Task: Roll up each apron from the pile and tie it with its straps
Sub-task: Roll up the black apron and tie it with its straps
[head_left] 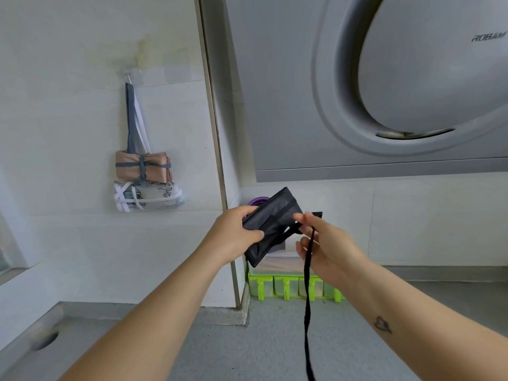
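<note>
1. Two bare forearms reach forward from the bottom of the view; the right one bears a small dark heart-shaped tattoo [383, 324].
2. A long, narrow black strap [307, 298] hangs down past the right forearm to the lower edge of the view, in front of a grey countertop [242, 350].
3. The right hand [327, 248] holds the upper part of this strap, which passes between its curled fingers, just right of the apron.
4. The left hand [236, 229] grips a rolled black fabric apron [270, 224] by its left end, thumb on the near face, fingers behind the top edge.
5. The roll is held in the air between the two hands, tilted, with its upper end pointing away and a band of strap wrapped across it.
6. Behind and below the roll, a bright green plastic organiser [291, 288] sits against the wall, with a purple round object [257, 200] partly hidden above it.
7. On the tiled wall to the left, a small hook [129, 77] carries two tied bundles: a tan rolled apron with grey straps [143, 166], and just beneath it a white printed apron with white straps [148, 198].
8. A large grey range hood [412, 78] fills the upper right.
</note>
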